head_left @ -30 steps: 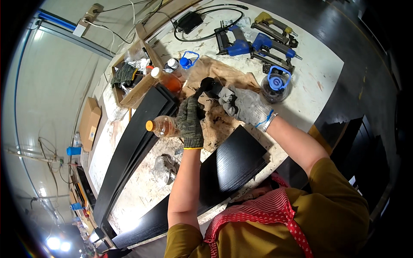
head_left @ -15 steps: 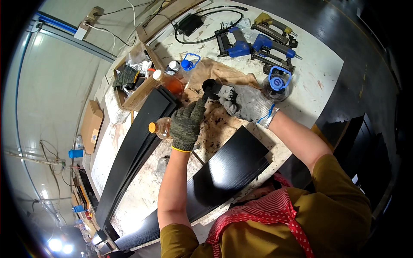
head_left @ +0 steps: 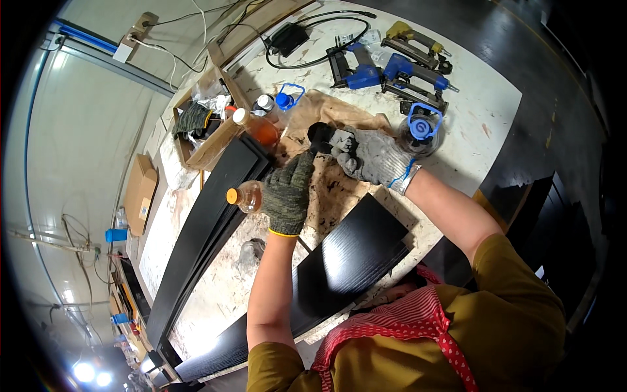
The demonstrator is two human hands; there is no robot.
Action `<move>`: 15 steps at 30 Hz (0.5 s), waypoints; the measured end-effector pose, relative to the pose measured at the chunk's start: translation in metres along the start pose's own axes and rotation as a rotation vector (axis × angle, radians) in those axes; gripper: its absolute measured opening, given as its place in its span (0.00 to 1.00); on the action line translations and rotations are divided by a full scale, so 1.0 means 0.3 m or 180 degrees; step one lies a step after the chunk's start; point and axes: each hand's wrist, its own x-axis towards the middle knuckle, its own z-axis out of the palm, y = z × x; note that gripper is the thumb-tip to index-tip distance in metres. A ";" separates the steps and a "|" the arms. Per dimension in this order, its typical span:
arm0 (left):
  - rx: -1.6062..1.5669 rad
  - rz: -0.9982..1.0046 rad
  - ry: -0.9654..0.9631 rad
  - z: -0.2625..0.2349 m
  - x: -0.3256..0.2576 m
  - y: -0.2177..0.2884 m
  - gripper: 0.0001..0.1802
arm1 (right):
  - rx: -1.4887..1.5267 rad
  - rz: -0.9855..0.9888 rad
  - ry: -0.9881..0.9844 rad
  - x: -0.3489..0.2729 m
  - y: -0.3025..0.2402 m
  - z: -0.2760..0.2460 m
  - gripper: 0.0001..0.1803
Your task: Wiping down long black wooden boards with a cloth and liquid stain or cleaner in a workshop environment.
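Observation:
My left hand (head_left: 287, 199), in a dark green knitted glove with a yellow cuff, points away from me. Its fingers are together, and their tips meet a small black round-ended piece (head_left: 319, 133). My right hand (head_left: 377, 158), in a grey-white glove with smudged fingers, is curled against the other side of that piece. A pale grey patch shows at its fingertips; cloth or glove, I cannot tell. Both hands are over a stained brown cloth (head_left: 336, 210). Close to me lies a glossy black board (head_left: 356, 245). An orange-capped bottle (head_left: 249, 197) stands beside my left hand.
Stacked black boards (head_left: 202, 238) run along the left. Beyond them are a bottle of orange liquid (head_left: 262, 132) and an open cardboard box (head_left: 208, 149). Blue nail guns (head_left: 362, 73), a yellow one (head_left: 418, 40) and a blue-handled jug (head_left: 421, 134) occupy the far right.
My left hand and forearm have shifted slightly right and toward me, revealing more of a grey lump on the table. My right hand has barely moved.

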 end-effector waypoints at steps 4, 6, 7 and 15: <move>0.0347 0.0006 0.0046 0.035 -0.040 -0.018 0.28 | -0.0620 -0.0136 0.0331 0.012 0.022 0.049 0.17; 0.0147 -0.0064 -0.0023 0.011 -0.003 -0.009 0.27 | -0.0822 -0.0109 0.0232 0.009 -0.007 -0.009 0.17; -0.0035 -0.0152 -0.0096 0.007 0.017 -0.004 0.27 | -0.1020 -0.0059 0.0122 0.006 -0.018 -0.038 0.16; 0.0359 0.0217 -0.0193 0.079 0.016 -0.030 0.28 | 0.0030 0.0124 0.0461 0.032 0.009 0.008 0.14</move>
